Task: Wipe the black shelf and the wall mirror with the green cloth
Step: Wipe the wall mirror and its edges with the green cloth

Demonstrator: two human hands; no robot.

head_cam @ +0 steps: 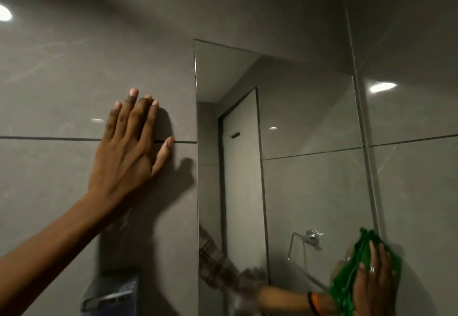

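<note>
The tall frameless wall mirror hangs on the grey tiled wall, right of centre. My right hand presses the crumpled green cloth flat against the mirror's lower right edge. My left hand rests flat on the tiles left of the mirror, fingers spread, holding nothing. The black shelf is not clearly in view.
A dark dispenser-like box is fixed to the wall at the bottom, left of the mirror. The mirror reflects a door with hooks, a chrome wall fitting and an arm in a checked sleeve. A wall corner runs just right of the mirror.
</note>
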